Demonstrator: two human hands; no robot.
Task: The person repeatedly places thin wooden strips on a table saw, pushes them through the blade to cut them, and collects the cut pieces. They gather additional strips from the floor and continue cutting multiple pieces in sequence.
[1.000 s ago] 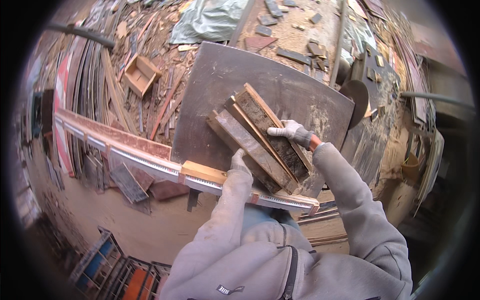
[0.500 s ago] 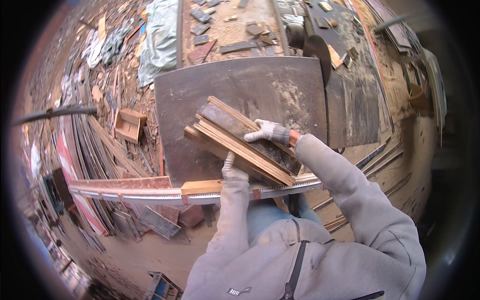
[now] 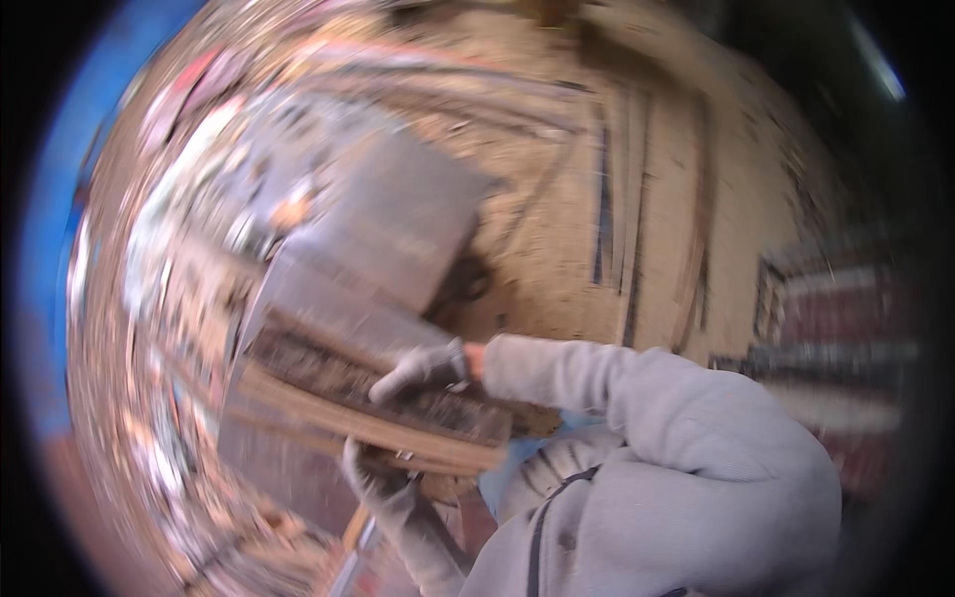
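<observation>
Between my two gloved hands is a bundle of wooden boards (image 3: 348,410), with pale layered edges and a dark, dirty upper face. My right hand (image 3: 423,372) grips it from above, its thumb lying over the dark face. On the near long edge, my left hand (image 3: 376,478) holds the bundle from the side and below; part of its fingers is hidden under the wood. The boards are held over the dark flat worktable (image 3: 284,473), slanting down toward my body at the right end.
A second dark table panel (image 3: 408,214) adjoins the worktable. Long thin strips (image 3: 637,209) lie on the sandy ground to the right. Farther right stands a dark stack with reddish panels (image 3: 836,318). Smeared scrap fills the left side.
My view has swung to the right, blurring the surroundings. Both hands keep hold of the boards, which have turned with my body toward the table's right side.
</observation>
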